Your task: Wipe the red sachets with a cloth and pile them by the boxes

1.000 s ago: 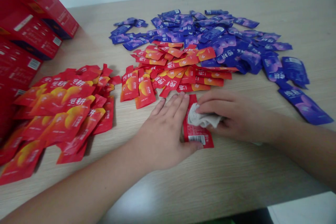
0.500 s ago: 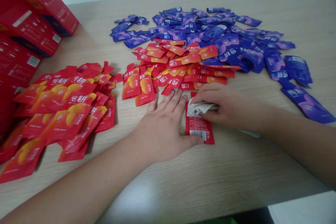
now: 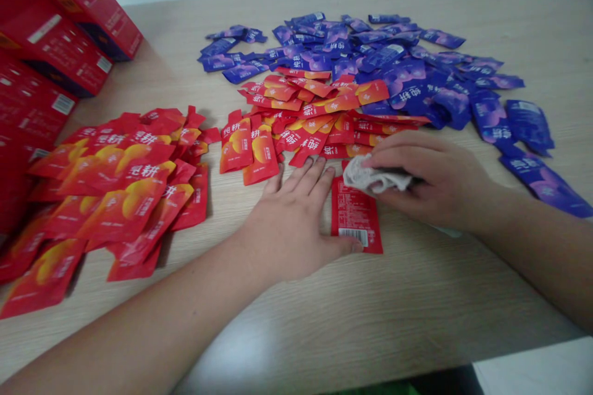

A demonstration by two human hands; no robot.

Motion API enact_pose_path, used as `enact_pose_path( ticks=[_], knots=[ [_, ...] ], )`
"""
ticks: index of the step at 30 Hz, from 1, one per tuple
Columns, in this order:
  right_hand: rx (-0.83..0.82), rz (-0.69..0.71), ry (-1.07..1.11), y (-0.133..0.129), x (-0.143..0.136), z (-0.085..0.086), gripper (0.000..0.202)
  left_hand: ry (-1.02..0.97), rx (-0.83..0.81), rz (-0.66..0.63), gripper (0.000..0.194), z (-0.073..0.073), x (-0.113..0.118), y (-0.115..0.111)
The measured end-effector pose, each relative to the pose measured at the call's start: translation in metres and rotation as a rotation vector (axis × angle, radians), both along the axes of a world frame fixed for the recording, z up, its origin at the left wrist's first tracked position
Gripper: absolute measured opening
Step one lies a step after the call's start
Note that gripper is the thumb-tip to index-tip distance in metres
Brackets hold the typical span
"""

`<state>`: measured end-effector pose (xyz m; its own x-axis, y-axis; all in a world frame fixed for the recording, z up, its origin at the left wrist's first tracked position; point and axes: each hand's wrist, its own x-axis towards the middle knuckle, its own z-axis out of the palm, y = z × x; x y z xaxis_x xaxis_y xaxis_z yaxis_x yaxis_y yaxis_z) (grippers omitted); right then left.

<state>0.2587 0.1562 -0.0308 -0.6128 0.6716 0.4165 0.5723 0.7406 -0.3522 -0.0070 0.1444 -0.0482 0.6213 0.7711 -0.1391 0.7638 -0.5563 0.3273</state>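
a: how are the hands placed?
b: the left hand (image 3: pixel 290 222) is flat and open, palm down on the bench (image 3: pixel 393 308), fingers a little apart. it grips nothing - its thumb just lies across the lower end of a red packet (image 3: pixel 356 216).
a: and the right hand (image 3: pixel 430 179)?
b: curled closed round a crumpled white cloth (image 3: pixel 377 176), thumb and fingers pinching it. the cloth is over the far end of that same packet.
a: so where exactly is the packet?
b: on the bench between the two hands, lying flat, with small print and a barcode (image 3: pixel 354 236) facing up. the barcode is at the end nearer the person, by the left thumb.
a: what's around it?
b: just beyond the hands is a middle heap of red and orange packets (image 3: pixel 315 117), and behind that a wide spread of blue packets (image 3: pixel 398 68), trailing off to the right. where the two groups meet, they touch.
a: anything on the left?
b: another pile of red and orange packets (image 3: pixel 125 197), near some red boxes (image 3: pixel 60 43) at the far left. there's also something pale (image 3: pixel 447 231) under the right wrist - too hidden to tell what.
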Motion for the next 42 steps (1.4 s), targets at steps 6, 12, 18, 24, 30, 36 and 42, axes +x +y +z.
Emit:
enact_pose_path(
  ticks=[6, 12, 18, 24, 30, 36, 42],
  knots=[
    [-0.414, 0.318, -0.126, -0.01, -0.007, 0.004, 0.03, 0.008, -0.021, -0.009, 0.11, 0.004, 0.001, 0.001],
    [-0.336, 0.162, -0.141, 0.003, -0.011, -0.002, 0.029, 0.019, -0.037, 0.017, 0.116, 0.004, 0.0, 0.003],
    [-0.247, -0.032, -0.154, 0.022, -0.011, -0.012, 0.026, 0.064, -0.039, 0.033, 0.115, 0.005, 0.002, 0.004],
    [-0.076, -0.3, -0.18, 0.032, -0.011, -0.025, 0.024, 0.071, 0.018, 0.032, 0.116, -0.001, 0.005, -0.001],
    [-0.112, -0.203, -0.031, 0.014, -0.005, -0.005, 0.023, 0.027, 0.034, 0.032, 0.118, -0.004, 0.003, -0.002],
    [-0.66, 0.286, -0.135, -0.001, 0.0, 0.015, 0.033, 0.024, 0.022, 0.028, 0.113, -0.002, 0.003, -0.001],
    [-0.571, 0.149, -0.149, 0.004, -0.008, 0.007, 0.029, 0.008, 0.022, 0.048, 0.114, 0.0, 0.005, -0.001]
  ],
)
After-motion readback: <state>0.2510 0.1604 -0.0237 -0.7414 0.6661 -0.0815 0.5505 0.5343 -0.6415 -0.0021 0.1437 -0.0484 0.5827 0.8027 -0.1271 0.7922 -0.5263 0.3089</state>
